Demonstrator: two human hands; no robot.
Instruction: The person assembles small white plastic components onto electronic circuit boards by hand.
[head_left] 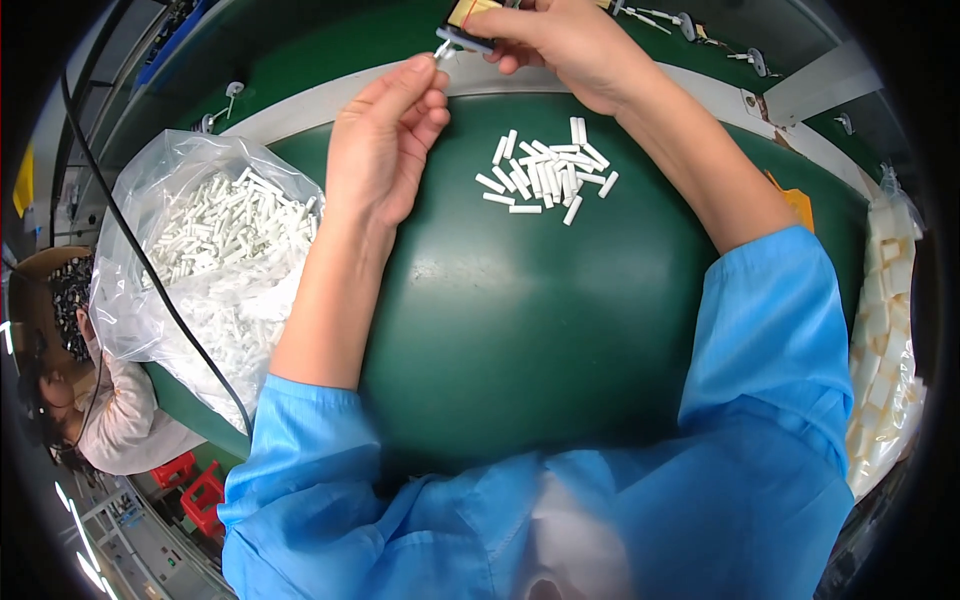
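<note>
At the far edge of the green work surface, my two hands meet. My right hand (572,48) grips a small dark block with a yellow patch (466,40), partly cut off by the top of the view. Just below its left end, my left hand (385,130) pinches a small whitish piece (445,50) between thumb and forefinger; this piece touches or nearly touches the block. Its exact kind is too small to tell. Nearer to me, between my forearms, lies a loose pile of short white tubes (545,178), touched by neither hand.
A clear plastic bag (128,285) full of white tubes stands left, with a black cable (150,265) across it. Small grey parts with stems (755,62) lie beyond the pale rim. A bag of pale pieces (885,300) is at right. Another person (125,420) sits far left near red stools (203,497).
</note>
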